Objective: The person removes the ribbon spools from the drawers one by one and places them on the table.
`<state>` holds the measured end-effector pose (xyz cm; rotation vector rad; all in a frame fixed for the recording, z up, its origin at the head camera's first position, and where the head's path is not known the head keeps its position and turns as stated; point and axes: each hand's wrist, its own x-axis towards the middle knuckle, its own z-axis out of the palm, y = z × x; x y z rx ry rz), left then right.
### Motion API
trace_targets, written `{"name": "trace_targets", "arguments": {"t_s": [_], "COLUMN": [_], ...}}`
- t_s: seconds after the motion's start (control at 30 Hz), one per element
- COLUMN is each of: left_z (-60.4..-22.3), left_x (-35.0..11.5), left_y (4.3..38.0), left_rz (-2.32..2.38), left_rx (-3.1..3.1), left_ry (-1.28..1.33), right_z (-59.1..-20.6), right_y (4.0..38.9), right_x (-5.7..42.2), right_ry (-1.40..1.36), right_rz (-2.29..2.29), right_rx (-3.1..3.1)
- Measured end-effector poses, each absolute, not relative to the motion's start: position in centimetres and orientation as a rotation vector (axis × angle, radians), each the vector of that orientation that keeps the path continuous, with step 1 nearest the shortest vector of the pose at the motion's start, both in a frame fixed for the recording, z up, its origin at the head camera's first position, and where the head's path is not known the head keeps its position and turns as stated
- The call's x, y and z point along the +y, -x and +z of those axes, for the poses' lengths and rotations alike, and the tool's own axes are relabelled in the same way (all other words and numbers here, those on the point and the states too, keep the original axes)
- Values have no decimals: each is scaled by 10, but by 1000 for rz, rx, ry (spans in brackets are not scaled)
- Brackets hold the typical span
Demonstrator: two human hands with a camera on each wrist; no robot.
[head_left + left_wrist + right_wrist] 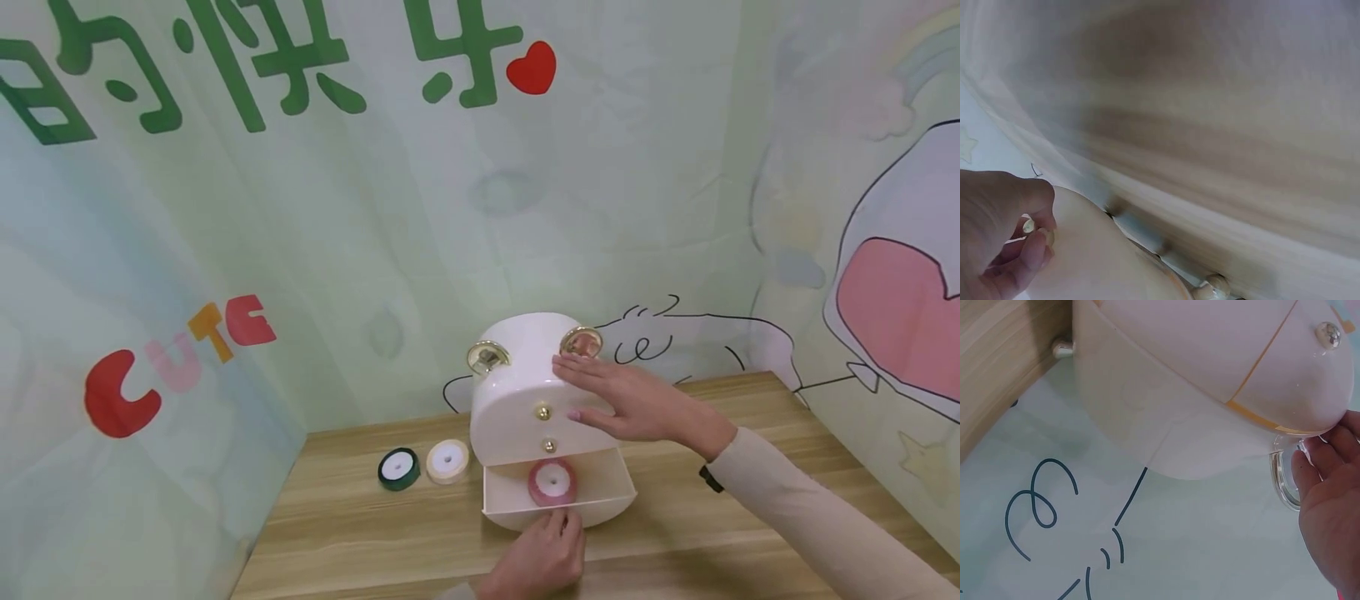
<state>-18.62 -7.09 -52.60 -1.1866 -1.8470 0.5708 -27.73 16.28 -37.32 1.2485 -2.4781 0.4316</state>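
A white rounded drawer box (517, 417) with gold ear-like rings stands on the table, its bottom drawer (611, 487) pulled out. Inside that drawer lies a pink ribbon roll (552, 492). My left hand (536, 557) is in front of the drawer; in the left wrist view thumb and fingers pinch its small gold knob (1029, 226). With fingers extended, my right hand (637, 402) rests on the box's upper front edge beside the right gold ring (582, 342). The right wrist view shows those fingertips (1329, 440) against the white shell.
Left of the box, a dark green ribbon roll (398, 469) and a cream ribbon roll (447, 461) lie side by side on the wooden table (360, 533). A printed curtain (375, 233) hangs close behind the box. Two gold knobs mark the upper drawers.
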Motion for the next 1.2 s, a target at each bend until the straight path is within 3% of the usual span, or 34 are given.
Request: {"name": "trace_targets", "arguments": {"t_s": [1.2], "left_z": [-540], "left_x": [-69], "left_y": [154], "left_rz": [431], "left_rx": [-1834], "left_ry": [1332], "right_z": [-377], "right_y": [279], "right_x": [165], "right_ry": [-1268], "right_rz": [445], "right_rx": [-2455]}}
